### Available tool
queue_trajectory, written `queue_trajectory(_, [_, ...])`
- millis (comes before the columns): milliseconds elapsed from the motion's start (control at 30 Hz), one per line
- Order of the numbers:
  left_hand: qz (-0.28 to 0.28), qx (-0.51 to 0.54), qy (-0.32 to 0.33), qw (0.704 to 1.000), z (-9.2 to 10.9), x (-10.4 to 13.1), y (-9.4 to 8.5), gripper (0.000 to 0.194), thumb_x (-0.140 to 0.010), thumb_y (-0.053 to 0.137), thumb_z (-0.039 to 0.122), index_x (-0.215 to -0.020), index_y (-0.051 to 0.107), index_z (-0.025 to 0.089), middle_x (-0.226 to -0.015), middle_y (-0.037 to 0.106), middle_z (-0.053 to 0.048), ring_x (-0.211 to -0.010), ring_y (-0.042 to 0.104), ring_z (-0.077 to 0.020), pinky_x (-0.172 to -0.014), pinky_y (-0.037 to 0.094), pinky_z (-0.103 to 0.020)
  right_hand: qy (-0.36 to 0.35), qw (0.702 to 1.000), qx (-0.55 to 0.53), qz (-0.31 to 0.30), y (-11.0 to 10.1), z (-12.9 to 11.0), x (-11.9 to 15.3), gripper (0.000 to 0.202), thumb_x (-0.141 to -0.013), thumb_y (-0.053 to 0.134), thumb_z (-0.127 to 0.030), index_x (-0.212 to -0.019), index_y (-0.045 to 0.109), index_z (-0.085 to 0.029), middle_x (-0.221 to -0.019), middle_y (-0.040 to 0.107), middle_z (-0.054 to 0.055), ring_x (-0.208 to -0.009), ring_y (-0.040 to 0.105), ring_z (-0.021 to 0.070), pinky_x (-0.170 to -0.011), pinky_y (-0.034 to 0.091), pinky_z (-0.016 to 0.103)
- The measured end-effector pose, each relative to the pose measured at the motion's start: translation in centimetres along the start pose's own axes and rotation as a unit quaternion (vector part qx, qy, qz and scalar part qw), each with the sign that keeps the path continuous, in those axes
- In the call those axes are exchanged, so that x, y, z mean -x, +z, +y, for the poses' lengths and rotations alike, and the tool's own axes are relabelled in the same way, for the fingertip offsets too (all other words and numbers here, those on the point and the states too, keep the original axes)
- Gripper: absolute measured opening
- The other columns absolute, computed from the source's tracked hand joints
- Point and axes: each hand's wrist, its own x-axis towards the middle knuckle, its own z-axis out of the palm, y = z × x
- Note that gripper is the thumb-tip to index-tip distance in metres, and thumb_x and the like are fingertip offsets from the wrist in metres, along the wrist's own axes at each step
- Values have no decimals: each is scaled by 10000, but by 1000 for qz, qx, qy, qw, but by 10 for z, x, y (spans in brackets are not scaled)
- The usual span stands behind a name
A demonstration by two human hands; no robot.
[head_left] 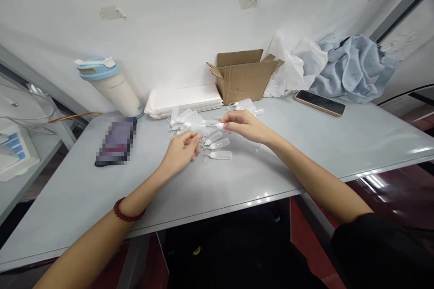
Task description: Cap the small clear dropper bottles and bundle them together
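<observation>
Between the thumb and fingers of my right hand is a small needle-tip squeeze bottle. Its white end and thin tip point left; my fingers cover the rest. My left hand is closed beside the pile, fingers curled and thumb against them; whatever they hold, if anything, is hidden. Similar translucent bottles with thin tips and small looped caps lie heaped between and behind my hands. One bottle lies on its side nearest me, its tip to the left. More bottles lie behind my right hand.
On the grey table stand a tumbler and an open cardboard box. A stack of white packets lies between them. To the right are a plastic bag, a phone and blue cloth. A blurred dark item lies left.
</observation>
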Motion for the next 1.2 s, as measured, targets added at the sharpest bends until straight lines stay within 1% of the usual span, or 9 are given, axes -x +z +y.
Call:
queue_trajectory(67, [-10, 36, -1, 999, 0, -1, -1, 290, -865, 512, 403, -924, 632, 145, -596, 589, 22, -431, 488, -99, -469, 399, -240, -5, 1000, -4, -10, 2, 1, 0, 135, -795, 562, -267, -775, 625, -149, -685, 569, -5, -646, 503, 116, -605, 376, 257])
queue_trajectory(133, [-19, 60, -1, 998, 0, -1, -2, 270, -850, 510, 347, -969, 635, 139, -605, 592, 22, -436, 491, -97, -465, 393, -237, -7, 1000, 1, -14, 4, 2, 0, 124, -783, 572, -260, -771, 624, -148, -664, 561, -11, -630, 498, 114, -599, 377, 255])
queue_trajectory(200, [-24, 68, -4, 997, 0, -1, -2, 239, -828, 512, 290, -960, 639, 136, -606, 595, 22, -439, 491, -92, -467, 391, -234, -6, 1000, 10, -18, 6, 2, 0, 123, -776, 570, -254, -772, 625, -144, -648, 551, -15, -613, 487, 111, -588, 371, 254])
queue_trajectory(267, [-26, 72, -3, 997, 1, -1, -3, 220, -815, 520, 270, -940, 641, 135, -601, 596, 23, -439, 489, -90, -468, 392, -233, -4, 1000, 21, -20, 6, 2, 0, 124, -772, 563, -245, -773, 627, -138, -638, 541, -18, -601, 474, 108, -583, 364, 253])
queue_trajectory(467, [-22, 71, 22, 997, 3, -1, -2, 273, -853, 526, 387, -858, 632, 136, -592, 586, 15, -423, 487, -89, -444, 384, -234, -24, 998, 50, -12, 7, 1, 0, 91, -743, 569, -211, -758, 623, -139, -711, 576, -6, -656, 485, 109, -641, 372, 256])
queue_trajectory(533, [-24, 62, 30, 997, 3, -1, -3, 272, -855, 521, 387, -837, 630, 138, -593, 585, 13, -420, 484, -87, -443, 388, -232, -23, 998, 53, -12, 7, 0, 0, 93, -744, 567, -209, -765, 625, -140, -724, 584, -1, -677, 495, 115, -657, 377, 259])
queue_trajectory(667, [-52, 39, 45, 997, 4, 1, -3, 272, -864, 521, 373, -766, 630, 144, -609, 584, 5, -440, 484, -83, -465, 408, -230, -22, 998, 49, -14, 8, 0, 1, 100, -744, 568, -215, -772, 626, -139, -716, 580, -3, -681, 494, 116, -667, 379, 262])
queue_trajectory(833, [-74, 33, 52, 995, 4, 3, -2, 261, -879, 523, 364, -882, 659, 141, -622, 582, 10, -454, 480, -88, -475, 416, -229, -26, 998, 36, -40, 9, 0, 2, 115, -756, 558, -214, -796, 628, -132, -730, 593, 1, -686, 504, 114, -667, 384, 258])
queue_trajectory(1200, [-83, 4, 71, 994, 2, 4, 1, 274, -902, 510, 383, -873, 654, 152, -635, 599, 5, -458, 500, -89, -488, 434, -228, -30, 996, 63, -49, 11, 1, 2, 105, -780, 560, -206, -811, 635, -139, -778, 634, 16, -733, 536, 128, -693, 391, 261])
